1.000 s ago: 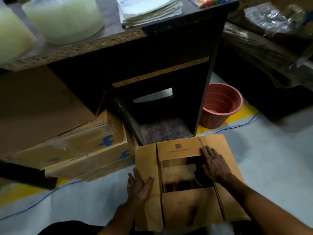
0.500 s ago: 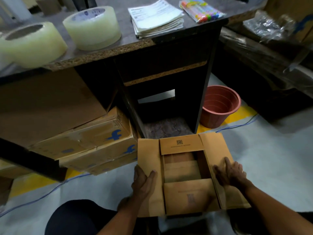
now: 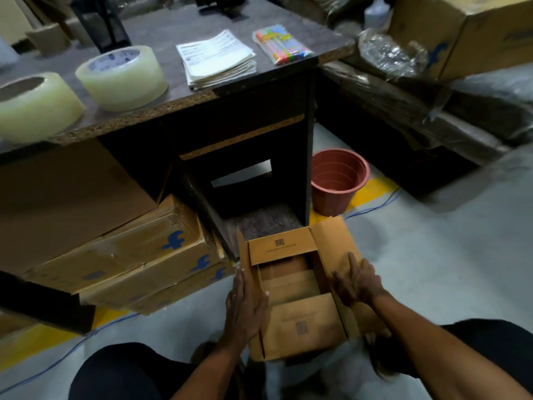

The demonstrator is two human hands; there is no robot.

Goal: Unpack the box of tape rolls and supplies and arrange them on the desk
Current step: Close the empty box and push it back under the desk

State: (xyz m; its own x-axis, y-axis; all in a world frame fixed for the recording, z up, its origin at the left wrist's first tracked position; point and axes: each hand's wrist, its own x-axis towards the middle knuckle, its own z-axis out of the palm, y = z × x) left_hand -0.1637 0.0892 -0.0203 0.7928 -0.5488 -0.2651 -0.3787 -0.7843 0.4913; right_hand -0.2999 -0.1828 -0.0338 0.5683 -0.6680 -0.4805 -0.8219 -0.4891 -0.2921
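Both hands have shifted: the left hand [image 3: 245,304] now lies flat against the left flap of the cardboard box [image 3: 297,295], raising it, while the right hand [image 3: 357,282] has slid back along the right flap. Fingers are spread wide and grip nothing. On the floor below the bench's [image 3: 184,103] front edge, the box looks empty. Two tape rolls [image 3: 122,77], papers [image 3: 216,59] and markers [image 3: 281,43] already line that edge, likely unpacked.

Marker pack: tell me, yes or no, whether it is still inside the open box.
No, the marker pack lies on the desk beside the paper stack, away from the open box on the floor.
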